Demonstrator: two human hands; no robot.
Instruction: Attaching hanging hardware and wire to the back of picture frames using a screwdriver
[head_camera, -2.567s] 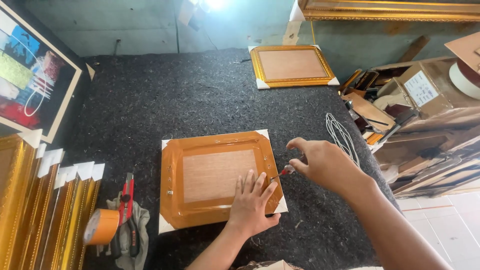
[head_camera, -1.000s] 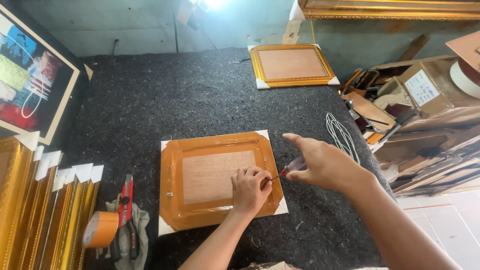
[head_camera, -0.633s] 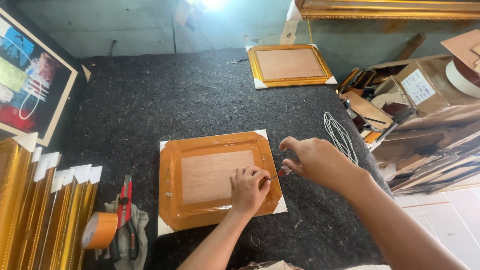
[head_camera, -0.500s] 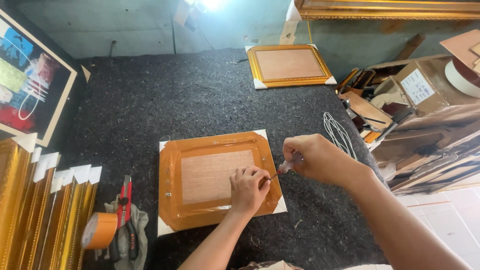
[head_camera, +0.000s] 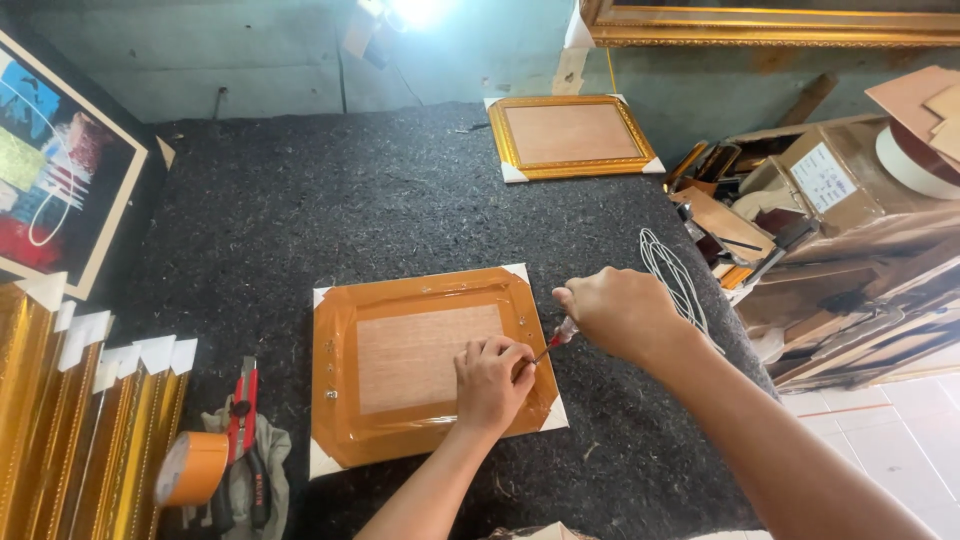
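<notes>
A picture frame (head_camera: 400, 300) lies face down on the dark felt table (head_camera: 330, 200), its back sealed with brown tape and white protectors on its corners. My left hand (head_camera: 492, 382) rests as a fist on the frame's right side, fingers pinched around something too small to make out. My right hand (head_camera: 618, 313) grips a small screwdriver with a red handle (head_camera: 553, 342), its tip pointing down-left to the spot by my left fingers on the frame's right edge.
A second gold frame (head_camera: 570, 135) lies at the table's far edge. A coil of wire (head_camera: 672, 275) sits right of my hand. Red pliers (head_camera: 243, 425), a cloth and a brown tape roll (head_camera: 190, 468) lie front left beside stacked gold frames (head_camera: 70, 420). Cluttered boxes (head_camera: 830, 200) stand right.
My left hand went from lying flat on the frame to a fist pinching at its right edge. My right hand brought the screwdriver in closer to that spot.
</notes>
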